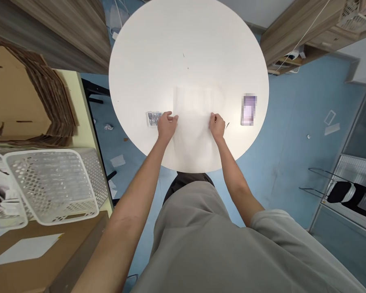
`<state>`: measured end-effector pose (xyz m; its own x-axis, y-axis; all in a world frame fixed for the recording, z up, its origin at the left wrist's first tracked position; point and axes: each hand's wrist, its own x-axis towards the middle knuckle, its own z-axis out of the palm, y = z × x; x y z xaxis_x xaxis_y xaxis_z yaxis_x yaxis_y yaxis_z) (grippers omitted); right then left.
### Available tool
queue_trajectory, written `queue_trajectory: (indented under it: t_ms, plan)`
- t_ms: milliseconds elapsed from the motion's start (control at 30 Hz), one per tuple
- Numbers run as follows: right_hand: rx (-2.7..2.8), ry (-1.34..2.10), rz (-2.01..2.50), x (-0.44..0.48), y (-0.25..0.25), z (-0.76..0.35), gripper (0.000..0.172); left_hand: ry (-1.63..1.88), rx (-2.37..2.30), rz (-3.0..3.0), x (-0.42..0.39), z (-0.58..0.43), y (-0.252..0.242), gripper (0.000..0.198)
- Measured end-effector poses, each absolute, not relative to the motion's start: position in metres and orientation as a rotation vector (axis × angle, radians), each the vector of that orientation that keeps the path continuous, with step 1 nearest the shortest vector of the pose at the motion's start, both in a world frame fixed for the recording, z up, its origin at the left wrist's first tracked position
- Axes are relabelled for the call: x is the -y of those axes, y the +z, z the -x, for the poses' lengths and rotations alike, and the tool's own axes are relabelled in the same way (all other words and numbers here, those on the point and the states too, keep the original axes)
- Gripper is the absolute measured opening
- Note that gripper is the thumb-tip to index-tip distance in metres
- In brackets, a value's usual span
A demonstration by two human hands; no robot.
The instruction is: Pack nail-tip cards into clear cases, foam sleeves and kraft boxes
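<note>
A thin whitish sheet or flat bag (193,126) lies on the round white table (158,44) in front of me; its exact material is hard to make out. My left hand (167,127) pinches its left edge between thumb and fingers. At the right edge, my right hand (217,127) has its fingers closed on the sheet in the same way. Beside my left hand is a small clear packet (153,119) with silvery-grey contents, partly covered by the fingers. Further right on the table lies a pixelated purple phone-like rectangle (249,110).
White perforated baskets (97,179) stand at the left, one holding clear plastic packets. Behind them is a stack of flattened cardboard (24,89). Paper scraps (118,160) lie on the blue floor (283,134). A wooden cabinet (305,28) stands at the upper right.
</note>
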<state>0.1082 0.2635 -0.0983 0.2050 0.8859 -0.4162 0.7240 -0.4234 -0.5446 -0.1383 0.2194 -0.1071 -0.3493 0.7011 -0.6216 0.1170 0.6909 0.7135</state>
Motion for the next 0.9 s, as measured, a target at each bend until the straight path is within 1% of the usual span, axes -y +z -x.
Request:
queue_trajectory:
  t_ms: [67, 133, 233, 300, 367, 433, 733, 800, 900]
  plan:
    - [1.504, 1.044, 2.252, -0.261, -0.098, -0.110, 0.049, 0.695, -1.829, -0.636, -0.205, 0.136, -0.105, 0.050]
    - [1.470, 1.058, 2.260, -0.252, -0.095, -0.114, 0.047, 0.673, -1.854, -0.626, -0.184, 0.132, -0.099, 0.055]
    - [1.456, 1.097, 2.267, -0.225, -0.086, -0.122, 0.044, 0.618, -1.923, -0.612, -0.148, 0.124, -0.089, 0.045]
    - [1.468, 1.134, 2.286, -0.202, -0.079, -0.127, 0.041, 0.569, -1.958, -0.607, -0.127, 0.117, -0.083, 0.033]
    - [1.493, 1.180, 2.319, -0.183, -0.073, -0.130, 0.033, 0.530, -1.979, -0.617, -0.112, 0.112, -0.080, 0.021]
    - [1.532, 1.225, 2.344, -0.169, -0.069, -0.132, 0.028, 0.517, -1.996, -0.638, -0.104, 0.110, -0.081, 0.018]
    - [1.534, 1.226, 2.314, -0.168, -0.070, -0.134, 0.035, 0.428, -2.074, -0.714, -0.101, 0.123, -0.092, 0.014]
    - [1.565, 1.197, 2.326, -0.167, -0.071, -0.134, 0.038, 0.449, -2.042, -0.713, -0.100, 0.123, -0.090, 0.016]
    - [1.608, 1.154, 2.379, -0.157, -0.070, -0.137, 0.047, 0.479, -2.000, -0.702, -0.095, 0.121, -0.086, 0.022]
